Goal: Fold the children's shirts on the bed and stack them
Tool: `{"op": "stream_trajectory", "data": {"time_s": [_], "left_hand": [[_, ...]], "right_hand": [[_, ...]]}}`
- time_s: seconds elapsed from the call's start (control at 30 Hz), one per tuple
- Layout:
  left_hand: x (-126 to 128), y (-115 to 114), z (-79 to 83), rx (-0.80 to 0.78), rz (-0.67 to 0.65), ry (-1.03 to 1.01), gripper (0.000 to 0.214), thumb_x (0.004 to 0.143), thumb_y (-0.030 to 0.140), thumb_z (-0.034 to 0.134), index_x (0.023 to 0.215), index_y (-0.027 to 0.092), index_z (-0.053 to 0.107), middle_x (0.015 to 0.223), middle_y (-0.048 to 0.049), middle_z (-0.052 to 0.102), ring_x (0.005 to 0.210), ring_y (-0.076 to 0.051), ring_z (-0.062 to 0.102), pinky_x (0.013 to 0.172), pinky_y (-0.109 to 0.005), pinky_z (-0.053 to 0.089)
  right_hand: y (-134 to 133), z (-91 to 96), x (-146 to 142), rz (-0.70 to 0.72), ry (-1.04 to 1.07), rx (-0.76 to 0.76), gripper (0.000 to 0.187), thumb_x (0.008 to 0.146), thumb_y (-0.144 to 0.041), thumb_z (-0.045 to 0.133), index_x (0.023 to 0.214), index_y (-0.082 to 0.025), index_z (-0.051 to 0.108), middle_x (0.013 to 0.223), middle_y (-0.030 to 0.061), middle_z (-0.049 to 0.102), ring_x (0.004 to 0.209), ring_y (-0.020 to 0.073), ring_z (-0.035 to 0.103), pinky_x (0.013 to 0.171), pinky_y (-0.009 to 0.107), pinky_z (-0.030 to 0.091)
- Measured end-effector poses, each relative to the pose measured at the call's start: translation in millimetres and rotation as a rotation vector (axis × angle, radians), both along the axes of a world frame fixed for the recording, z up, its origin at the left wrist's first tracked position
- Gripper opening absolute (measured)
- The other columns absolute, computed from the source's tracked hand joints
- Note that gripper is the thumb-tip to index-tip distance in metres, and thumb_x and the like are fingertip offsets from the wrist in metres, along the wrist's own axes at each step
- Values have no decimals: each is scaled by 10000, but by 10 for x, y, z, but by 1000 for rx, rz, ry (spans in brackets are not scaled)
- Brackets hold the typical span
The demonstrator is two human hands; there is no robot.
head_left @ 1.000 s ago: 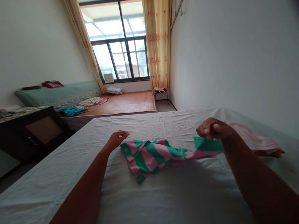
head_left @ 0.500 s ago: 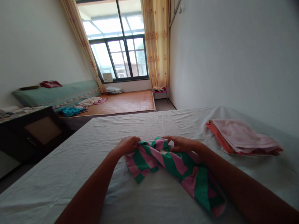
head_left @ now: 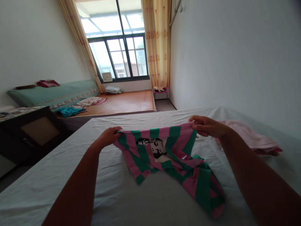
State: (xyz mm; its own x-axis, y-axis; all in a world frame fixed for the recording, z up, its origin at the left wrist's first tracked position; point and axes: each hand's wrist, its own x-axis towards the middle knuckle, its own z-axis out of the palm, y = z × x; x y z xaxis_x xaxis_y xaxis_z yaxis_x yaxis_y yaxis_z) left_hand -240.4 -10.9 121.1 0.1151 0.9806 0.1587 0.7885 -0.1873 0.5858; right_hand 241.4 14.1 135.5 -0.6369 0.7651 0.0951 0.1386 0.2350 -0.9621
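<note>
A pink-and-green striped shirt (head_left: pixel 145 150) with a black-and-white printed picture lies partly on the white sheet (head_left: pixel 150 201), its far edge pulled taut and lifted. My left hand (head_left: pixel 109 136) pinches that edge at its left end. At the right end, my right hand (head_left: pixel 205 125) grips the same edge between thumb and fingers. The near right part of the shirt, perhaps a sleeve, trails bunched and twisted toward me. Behind my right wrist, a folded pink cloth stack (head_left: pixel 252 136) is partly hidden.
Beyond the sheet's far edge stands a bed with a brown mat (head_left: pixel 131 100), holding a blue garment (head_left: pixel 69 111) and other cloths. A dark cabinet (head_left: pixel 33 135) is at the left. The white wall (head_left: pixel 230 62) runs along the right, and a small stool (head_left: pixel 161 91) stands near the curtain.
My hands have moved apart, the right one going right and up. The shirt's far edge, bunched before, is now stretched between them, and the printed picture has come into view.
</note>
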Motion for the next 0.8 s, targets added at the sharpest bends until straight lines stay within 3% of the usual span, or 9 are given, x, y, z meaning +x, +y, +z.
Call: {"op": "stream_trajectory", "data": {"time_s": [0.07,0.2,0.27,0.33,0.4,0.47,0.57,0.67,0.8], "left_hand": [[8,20,-30,-65,30,-212,228,684,384,629,720,160,651,574,25,578,519,-121,503,489,-208,374],[271,263,-51,-58,166,-782,339,678,391,707,886,141,612,613,24,563,485,-89,509,456,-186,402],[442,456,-9,63,213,-999,380,692,314,719,1004,151,579,810,-30,620,659,-108,608,604,-209,494],[552,612,40,179,254,-1054,438,737,260,685,1143,198,531,1109,-94,590,945,-137,622,823,-260,498],[577,664,51,210,274,-974,504,759,279,663,1232,237,493,1325,-123,479,1154,-178,537,950,-325,443],[540,582,-6,154,168,-814,533,751,353,665,1244,214,516,1373,-138,460,1217,-235,492,986,-385,415],[473,275,-199,7,-199,-454,459,758,371,641,1174,182,602,1298,-123,554,1196,-277,507,984,-430,419],[484,-67,-422,-37,-526,-56,470,765,167,558,1224,260,590,1388,-56,486,1275,-260,434,1040,-443,378],[630,-294,-624,109,-632,289,812,659,-54,410,1359,354,448,1492,16,349,1373,-226,290,1133,-469,237]], "right_hand": [[70,14,33,-83,88,-20,351,770,-413,693,1016,-200,561,527,-90,470,363,29,347,343,151,247],[497,95,-102,-495,293,4,363,687,-364,754,952,-203,565,554,-50,557,474,88,541,437,181,447],[728,182,-236,-684,374,62,359,689,-320,737,976,-219,547,725,-3,640,618,118,626,543,219,527],[870,257,-350,-732,355,132,457,705,-291,708,1115,-258,510,1065,54,642,798,140,654,645,272,562],[897,266,-399,-687,212,178,591,720,-300,688,1256,-292,439,1367,105,476,927,174,639,704,336,568],[819,180,-366,-633,11,234,611,740,-325,665,1302,-258,436,1432,141,409,995,216,619,757,376,556],[537,-66,-206,-476,-263,377,444,774,-355,611,1183,-187,580,1253,129,588,1000,237,616,841,379,520],[96,-258,-14,-152,-483,387,343,796,-375,579,1070,-188,666,1074,90,678,941,236,636,846,370,511],[-540,-258,165,207,-557,364,310,826,-309,558,1102,-244,682,1120,59,670,1033,233,608,930,357,460]]}}
